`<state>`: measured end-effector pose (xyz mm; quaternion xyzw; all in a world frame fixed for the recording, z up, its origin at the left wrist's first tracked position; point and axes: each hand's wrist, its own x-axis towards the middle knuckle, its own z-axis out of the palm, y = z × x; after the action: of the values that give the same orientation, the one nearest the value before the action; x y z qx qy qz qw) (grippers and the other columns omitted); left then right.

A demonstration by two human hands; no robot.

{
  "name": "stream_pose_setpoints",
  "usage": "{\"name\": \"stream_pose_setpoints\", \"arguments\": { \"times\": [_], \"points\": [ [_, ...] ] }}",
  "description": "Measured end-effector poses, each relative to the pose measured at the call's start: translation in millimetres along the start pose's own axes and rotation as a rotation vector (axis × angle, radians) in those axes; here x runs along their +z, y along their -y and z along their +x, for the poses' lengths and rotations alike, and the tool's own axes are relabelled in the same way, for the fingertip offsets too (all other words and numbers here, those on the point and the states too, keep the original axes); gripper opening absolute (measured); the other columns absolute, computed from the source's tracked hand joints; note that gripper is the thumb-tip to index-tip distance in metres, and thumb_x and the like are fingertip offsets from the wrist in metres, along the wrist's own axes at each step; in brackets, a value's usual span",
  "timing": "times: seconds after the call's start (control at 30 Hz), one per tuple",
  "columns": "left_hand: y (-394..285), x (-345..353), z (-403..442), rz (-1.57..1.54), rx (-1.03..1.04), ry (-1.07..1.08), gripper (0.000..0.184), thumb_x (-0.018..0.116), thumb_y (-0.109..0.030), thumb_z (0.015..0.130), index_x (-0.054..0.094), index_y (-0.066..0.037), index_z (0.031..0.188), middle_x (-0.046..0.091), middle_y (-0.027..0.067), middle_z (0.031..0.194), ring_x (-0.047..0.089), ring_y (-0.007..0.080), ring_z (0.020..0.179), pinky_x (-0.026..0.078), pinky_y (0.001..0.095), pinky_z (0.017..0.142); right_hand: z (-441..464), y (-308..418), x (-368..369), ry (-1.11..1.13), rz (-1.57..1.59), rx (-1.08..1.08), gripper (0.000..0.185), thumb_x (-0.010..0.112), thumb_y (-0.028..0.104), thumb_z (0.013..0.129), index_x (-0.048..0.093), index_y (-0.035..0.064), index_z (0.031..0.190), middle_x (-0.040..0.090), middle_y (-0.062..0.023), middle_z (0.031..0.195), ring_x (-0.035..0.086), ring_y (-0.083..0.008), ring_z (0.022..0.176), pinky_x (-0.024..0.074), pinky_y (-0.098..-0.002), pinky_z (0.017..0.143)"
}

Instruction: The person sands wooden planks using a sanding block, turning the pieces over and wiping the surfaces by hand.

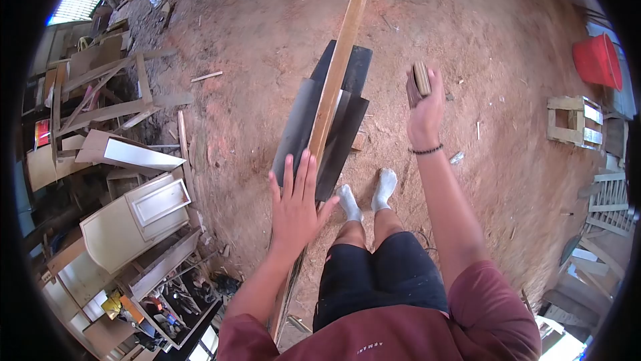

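Maroon shirt [374, 337]: across the bottom of the frame, nearest the camera, above black shorts [379, 277].
Left hand [296, 204]: left of centre, palm down, fingers slightly spread and thumb held out to the right; the fingertips reach the near end of the wooden strip and the dark surface beside it. Whether it presses down, I cannot tell.
Socked feet [366, 199]: 2, in pale socks, right of the left hand.
Right hand [426, 111]: right of centre, well apart from the strip, a dark bracelet [426, 151] at its wrist; thumb and fingers are closed around the small block.
Small block [421, 79]: in the right hand, its streaked pale-brown face toward the camera.
Wooden strip [339, 71]: long and narrow, slanting from the left hand's fingertips up to the top centre, left of the right hand.
Dark panels [347, 121]: under the strip, showing on its 2 sides.
Timber pile [133, 217]: along the left edge, with a cream panel [137, 224] in it.
Wooden crate [575, 123]: at the right edge, below the red bucket.
Red bucket [596, 61]: upper right, tilted.
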<state>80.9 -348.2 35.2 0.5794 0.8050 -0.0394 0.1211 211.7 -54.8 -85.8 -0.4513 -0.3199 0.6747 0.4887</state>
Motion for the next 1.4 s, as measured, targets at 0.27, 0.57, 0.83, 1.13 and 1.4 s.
{"name": "stream_pose_setpoints", "arguments": {
  "times": [0.27, 0.57, 0.83, 1.13, 1.4],
  "points": [
    [-16.8, -1.5, 116.9, -0.052, 0.095, -0.167, 0.102, 0.062, -0.063, 0.102, 0.023, -0.002, 0.174, 0.025, 0.0139, 0.181, 0.020, 0.0390, 0.168, 0.015, 0.0638, 0.134, -72.3, 10.7, -51.1, -0.061, 0.042, 0.220, 0.030, 0.049, 0.030, 0.116, 0.065, 0.0069, 0.127, 0.073, -0.0081, 0.112, 0.069, -0.0164, 0.100, 0.0555, -0.0321, 0.090],
    [-5.5, 4.5, 23.6, -0.053, 0.028, -0.092, 0.104, 0.066, -0.059, 0.100, 0.022, 0.000, 0.174, 0.025, 0.0157, 0.181, 0.021, 0.0398, 0.168, 0.015, 0.0639, 0.134, -97.8, 13.8, -9.5, 0.244, -0.541, -0.212, 0.029, 0.050, 0.025, 0.113, 0.072, 0.0065, 0.116, 0.071, -0.0070, 0.110, 0.065, -0.0198, 0.104, 0.0465, -0.0345, 0.096],
    [15.6, 15.8, -118.7, -0.045, 0.025, 0.041, 0.100, 0.069, -0.054, 0.099, 0.026, 0.000, 0.172, 0.029, 0.0169, 0.179, 0.024, 0.0400, 0.167, 0.017, 0.0669, 0.132, -118.9, 0.6, 98.5, 0.691, -1.086, -1.130, 0.015, 0.066, 0.029, 0.100, 0.074, 0.0165, 0.104, 0.068, -0.0025, 0.104, 0.063, -0.0228, 0.112, 0.0384, -0.0446, 0.111],
    [41.4, 63.9, -315.7, -0.225, -0.265, 0.073, 0.085, 0.073, -0.034, 0.100, 0.034, 0.002, 0.167, 0.035, 0.0214, 0.174, 0.032, 0.0420, 0.163, 0.026, 0.0606, 0.132, -318.3, -41.6, 46.2, 1.113, -1.183, -1.095, 0.037, 0.075, 0.038, 0.087, 0.072, 0.0213, 0.119, 0.066, -0.0058, 0.123, 0.061, -0.0302, 0.134, 0.0378, -0.0580, 0.120],
    [44.1, 87.9, -357.8, -0.503, -0.325, -0.115, 0.048, 0.075, -0.022, 0.099, 0.060, 0.000, 0.138, 0.064, 0.0211, 0.133, 0.062, 0.0431, 0.121, 0.051, 0.0545, 0.105, -412.1, -51.0, 31.9, 1.458, -1.029, -0.996, 0.036, 0.070, 0.042, 0.092, 0.066, 0.0175, 0.118, 0.061, -0.0098, 0.122, 0.058, -0.0343, 0.134, 0.0391, -0.0593, 0.121]
  ]
}}
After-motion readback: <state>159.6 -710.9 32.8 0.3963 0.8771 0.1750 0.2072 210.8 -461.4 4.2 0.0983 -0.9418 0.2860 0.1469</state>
